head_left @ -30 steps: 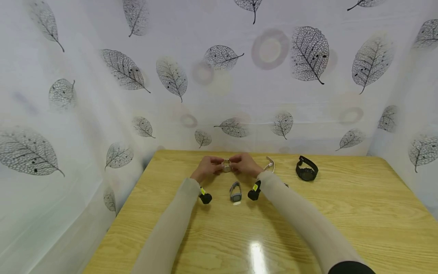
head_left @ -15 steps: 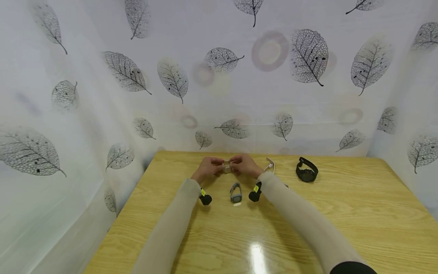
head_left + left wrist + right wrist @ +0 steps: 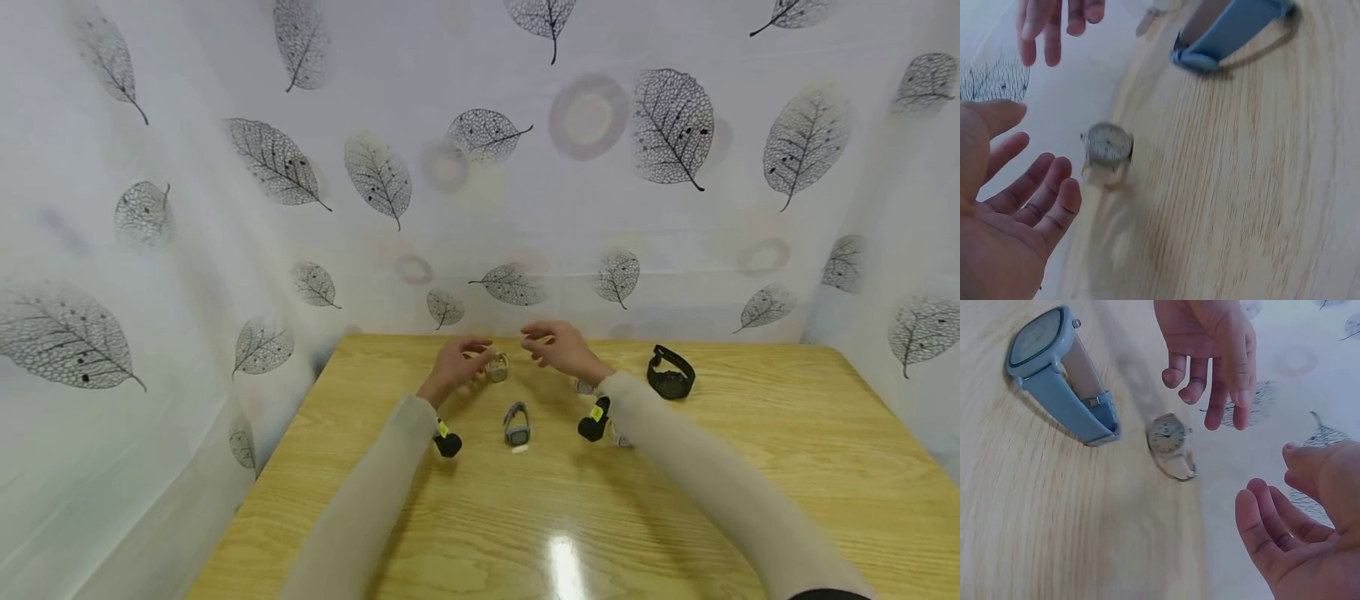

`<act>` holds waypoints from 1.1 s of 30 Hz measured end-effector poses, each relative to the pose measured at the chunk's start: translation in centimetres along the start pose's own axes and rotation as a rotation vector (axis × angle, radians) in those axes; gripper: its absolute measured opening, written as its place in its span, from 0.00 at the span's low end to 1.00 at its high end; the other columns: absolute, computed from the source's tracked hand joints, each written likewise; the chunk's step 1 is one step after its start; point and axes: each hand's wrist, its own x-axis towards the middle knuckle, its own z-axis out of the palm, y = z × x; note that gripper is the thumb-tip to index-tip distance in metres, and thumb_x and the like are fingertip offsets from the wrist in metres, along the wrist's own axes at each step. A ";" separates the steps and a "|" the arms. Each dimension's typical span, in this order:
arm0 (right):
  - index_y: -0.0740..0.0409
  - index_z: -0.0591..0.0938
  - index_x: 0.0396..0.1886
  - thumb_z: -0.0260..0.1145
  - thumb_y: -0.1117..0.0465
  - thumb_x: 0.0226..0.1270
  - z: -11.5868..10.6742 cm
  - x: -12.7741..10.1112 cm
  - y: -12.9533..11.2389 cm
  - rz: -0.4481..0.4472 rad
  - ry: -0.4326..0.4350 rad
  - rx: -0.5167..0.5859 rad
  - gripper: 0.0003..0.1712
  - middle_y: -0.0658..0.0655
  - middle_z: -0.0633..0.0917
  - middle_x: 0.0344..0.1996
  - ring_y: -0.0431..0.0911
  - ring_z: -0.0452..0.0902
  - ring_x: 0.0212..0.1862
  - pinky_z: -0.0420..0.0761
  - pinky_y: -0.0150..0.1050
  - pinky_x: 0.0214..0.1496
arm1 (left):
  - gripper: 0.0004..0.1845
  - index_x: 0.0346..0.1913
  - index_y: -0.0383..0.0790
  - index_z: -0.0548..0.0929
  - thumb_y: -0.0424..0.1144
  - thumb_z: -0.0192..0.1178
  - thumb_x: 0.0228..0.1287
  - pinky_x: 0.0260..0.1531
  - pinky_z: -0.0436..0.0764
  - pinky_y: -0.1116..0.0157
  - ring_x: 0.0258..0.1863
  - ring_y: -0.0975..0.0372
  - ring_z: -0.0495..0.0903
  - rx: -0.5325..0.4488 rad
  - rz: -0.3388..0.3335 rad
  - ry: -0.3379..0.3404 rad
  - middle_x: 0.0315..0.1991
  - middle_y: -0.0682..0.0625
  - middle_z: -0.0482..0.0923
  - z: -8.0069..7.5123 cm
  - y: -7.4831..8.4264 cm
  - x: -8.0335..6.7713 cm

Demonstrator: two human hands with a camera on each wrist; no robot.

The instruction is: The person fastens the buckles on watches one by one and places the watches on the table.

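A small wristwatch [image 3: 498, 367] with a round pale dial and light strap stands on the wooden table near its back edge. My left hand [image 3: 459, 365] hovers just left of it, fingers loosely bent; the left wrist view shows a gap between those fingertips [image 3: 1071, 190] and the watch [image 3: 1109, 145]. To the right, my right hand [image 3: 561, 348] is raised off the table, its fingers parted and holding nothing. Nearer me stands a blue-grey wristwatch [image 3: 517, 433] with a squarish face, its strap fastened into a loop [image 3: 1066, 403].
A black wristwatch [image 3: 671, 382] lies at the back right. Two pale watches, one [image 3: 584, 386] by the right wrist and another [image 3: 621, 436] by the sleeve, are partly covered by my right arm. Behind the table hangs a leaf-printed white curtain [image 3: 555, 208].
Both hands have let go of the small watch, which stays upright in place. The right hand has moved up and to the right; the left has barely shifted.
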 end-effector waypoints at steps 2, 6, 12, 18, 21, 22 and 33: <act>0.62 0.77 0.68 0.62 0.57 0.80 -0.8 -0.6 -0.2 -0.024 0.016 -0.031 0.23 0.67 0.83 0.58 0.63 0.84 0.48 0.85 0.60 0.50 | 0.20 0.62 0.36 0.82 0.41 0.64 0.73 0.35 0.88 0.55 0.39 0.47 0.87 0.003 0.026 0.009 0.53 0.40 0.85 0.3 0.6 -0.2; 0.58 0.79 0.67 0.63 0.55 0.79 -2.0 -1.8 -0.2 -0.047 0.050 -0.088 0.22 0.62 0.85 0.56 0.52 0.86 0.42 0.86 0.59 0.46 | 0.17 0.60 0.37 0.84 0.39 0.65 0.73 0.36 0.88 0.53 0.38 0.46 0.87 -0.020 0.083 0.011 0.51 0.40 0.85 1.1 1.4 -0.4; 0.56 0.79 0.67 0.63 0.54 0.79 -3.6 -4.3 0.2 -0.049 0.069 -0.141 0.22 0.61 0.85 0.55 0.47 0.85 0.39 0.87 0.56 0.42 | 0.17 0.60 0.39 0.84 0.40 0.65 0.73 0.39 0.87 0.44 0.43 0.38 0.84 -0.104 0.115 -0.030 0.53 0.40 0.84 2.2 2.7 -1.2; 0.56 0.79 0.68 0.63 0.53 0.79 -5.2 -6.7 0.6 -0.063 0.094 -0.168 0.24 0.62 0.84 0.55 0.60 0.85 0.41 0.86 0.59 0.42 | 0.17 0.60 0.39 0.84 0.41 0.65 0.73 0.39 0.88 0.47 0.44 0.38 0.84 -0.127 0.165 -0.065 0.52 0.41 0.84 3.1 4.0 -1.8; 0.56 0.79 0.68 0.64 0.53 0.78 -6.1 -7.8 0.9 -0.061 0.112 -0.183 0.24 0.62 0.84 0.56 0.60 0.84 0.40 0.86 0.58 0.41 | 0.17 0.60 0.40 0.84 0.41 0.65 0.73 0.36 0.88 0.53 0.42 0.42 0.86 -0.089 0.191 -0.069 0.51 0.42 0.84 3.5 4.6 -2.0; 0.56 0.79 0.68 0.64 0.53 0.78 -6.3 -8.1 1.1 -0.061 0.120 -0.190 0.24 0.62 0.84 0.55 0.58 0.85 0.39 0.87 0.56 0.40 | 0.17 0.60 0.41 0.84 0.41 0.65 0.73 0.35 0.88 0.55 0.41 0.44 0.86 -0.080 0.196 -0.068 0.51 0.43 0.85 3.7 4.7 -2.0; 0.58 0.78 0.69 0.63 0.55 0.79 -7.8 -10.0 3.1 -0.016 0.156 -0.155 0.24 0.63 0.83 0.55 0.64 0.84 0.44 0.86 0.59 0.43 | 0.16 0.60 0.41 0.84 0.40 0.65 0.73 0.34 0.89 0.56 0.40 0.45 0.87 -0.054 0.228 -0.082 0.49 0.43 0.85 5.1 5.1 -2.0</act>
